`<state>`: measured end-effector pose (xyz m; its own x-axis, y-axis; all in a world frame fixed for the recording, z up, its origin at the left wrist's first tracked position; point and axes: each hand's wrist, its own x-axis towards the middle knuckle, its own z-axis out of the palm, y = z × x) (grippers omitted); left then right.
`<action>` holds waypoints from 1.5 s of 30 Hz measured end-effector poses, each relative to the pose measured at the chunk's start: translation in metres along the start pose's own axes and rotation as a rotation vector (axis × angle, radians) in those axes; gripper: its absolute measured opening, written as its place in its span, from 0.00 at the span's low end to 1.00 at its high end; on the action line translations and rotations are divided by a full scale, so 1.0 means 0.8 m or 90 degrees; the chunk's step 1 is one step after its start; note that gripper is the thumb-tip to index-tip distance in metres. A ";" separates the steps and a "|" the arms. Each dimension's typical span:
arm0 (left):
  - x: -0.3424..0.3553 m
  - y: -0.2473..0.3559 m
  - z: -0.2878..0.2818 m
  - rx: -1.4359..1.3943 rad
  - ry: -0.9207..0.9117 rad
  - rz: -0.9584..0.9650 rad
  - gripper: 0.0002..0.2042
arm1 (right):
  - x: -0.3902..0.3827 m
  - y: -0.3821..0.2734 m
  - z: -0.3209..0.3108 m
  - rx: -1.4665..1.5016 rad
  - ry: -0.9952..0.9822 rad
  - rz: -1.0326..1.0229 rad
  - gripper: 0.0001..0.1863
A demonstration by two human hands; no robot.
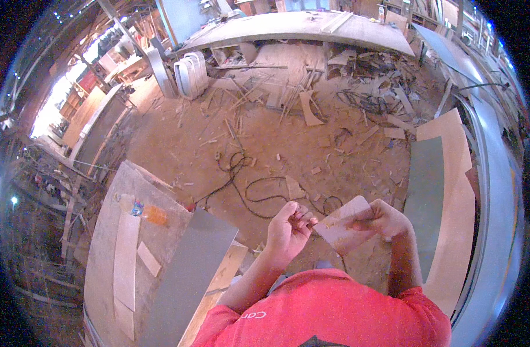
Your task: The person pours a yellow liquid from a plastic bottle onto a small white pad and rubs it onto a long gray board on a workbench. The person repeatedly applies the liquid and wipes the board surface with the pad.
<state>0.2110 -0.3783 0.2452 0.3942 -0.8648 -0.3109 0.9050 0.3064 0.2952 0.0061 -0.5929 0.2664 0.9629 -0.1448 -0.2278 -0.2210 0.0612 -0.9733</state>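
Note:
I hold a small flat piece of brown sandpaper-like sheet (343, 225) in front of my chest. My right hand (386, 222) grips its right side, fingers folded over the edge. My left hand (288, 231) pinches its left corner between thumb and fingertips. The sheet is tilted, its upper edge rounded. Below my hands the sawdust-covered floor shows, and my red shirt fills the lower edge of the view.
A workbench (111, 254) on my left carries a grey panel (189, 272), wood strips and an orange-capped bottle (146, 213). Black cable (247, 185) loops across the floor. Grey and tan boards (444, 202) lean at right. Wood scraps (357, 75) pile under a long far table (299, 26).

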 end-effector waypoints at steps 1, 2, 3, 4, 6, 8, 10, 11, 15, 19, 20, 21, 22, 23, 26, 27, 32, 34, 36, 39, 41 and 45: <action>0.000 0.005 -0.002 -0.005 0.004 -0.006 0.12 | -0.001 -0.010 0.003 -0.001 -0.002 -0.012 0.14; 0.001 0.010 -0.002 -0.012 0.007 -0.014 0.13 | -0.004 -0.019 0.006 -0.003 -0.002 -0.022 0.14; 0.001 0.015 -0.002 -0.018 0.011 -0.022 0.13 | -0.005 -0.014 0.002 -0.060 0.020 -0.014 0.14; 0.001 0.018 0.001 -0.017 0.022 -0.014 0.14 | -0.007 -0.003 -0.008 -0.117 0.040 -0.007 0.13; -0.001 0.025 0.013 -0.010 0.041 0.002 0.14 | -0.012 0.029 -0.030 -0.123 0.105 -0.004 0.13; 0.001 0.040 0.010 0.016 0.033 0.005 0.14 | -0.021 0.056 -0.046 -0.023 0.192 -0.009 0.13; 0.005 0.053 0.005 0.060 0.009 0.017 0.12 | -0.031 0.061 -0.068 0.038 0.219 -0.050 0.13; 0.007 0.057 0.001 0.094 -0.010 0.026 0.10 | -0.033 0.060 -0.073 0.072 0.234 -0.071 0.14; -0.003 0.053 0.024 0.268 0.008 0.097 0.03 | -0.007 0.019 -0.030 0.228 0.377 -0.092 0.14; 0.011 0.040 0.034 0.376 -0.082 0.059 0.20 | 0.021 0.032 -0.021 0.253 0.383 -0.058 0.14; 0.017 0.041 0.036 0.399 -0.099 0.027 0.23 | 0.031 0.026 -0.012 0.266 0.361 -0.076 0.13; 0.022 0.037 0.041 0.455 -0.081 0.048 0.21 | 0.035 0.023 -0.008 0.278 0.338 -0.095 0.12; 0.026 0.029 0.047 0.510 -0.062 0.069 0.20 | 0.036 0.026 -0.008 0.272 0.335 -0.082 0.13; 0.030 0.024 0.053 0.568 -0.043 0.092 0.19 | 0.040 0.031 -0.008 0.265 0.331 -0.072 0.14; 0.035 0.013 0.057 0.678 0.012 0.099 0.13 | 0.046 0.038 -0.001 0.277 0.319 -0.049 0.16; 0.038 0.009 0.055 0.701 0.006 0.113 0.12 | 0.046 0.037 0.000 0.283 0.317 -0.045 0.16; 0.052 -0.004 0.034 0.874 -0.054 0.193 0.07 | 0.034 0.053 -0.020 0.235 0.306 -0.025 0.16; 0.061 -0.008 0.027 0.894 -0.121 0.243 0.04 | 0.029 0.054 -0.027 0.229 0.300 -0.031 0.16; 0.066 -0.012 0.019 0.853 -0.158 0.203 0.05 | 0.024 0.055 -0.030 0.247 0.291 -0.027 0.17; 0.074 -0.015 0.018 0.797 -0.232 0.168 0.07 | 0.019 0.055 -0.039 0.306 0.269 -0.012 0.18; 0.076 -0.012 0.016 0.787 -0.246 0.117 0.07 | 0.021 0.072 -0.040 0.287 0.311 0.008 0.20; 0.084 -0.008 0.020 0.662 -0.294 0.123 0.08 | 0.031 0.067 -0.039 0.340 0.333 -0.018 0.20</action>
<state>0.2292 -0.4448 0.2365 0.2220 -0.9679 0.1174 0.1821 0.1595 0.9703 0.0133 -0.6237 0.2077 0.7383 -0.5958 -0.3162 0.0358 0.5027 -0.8637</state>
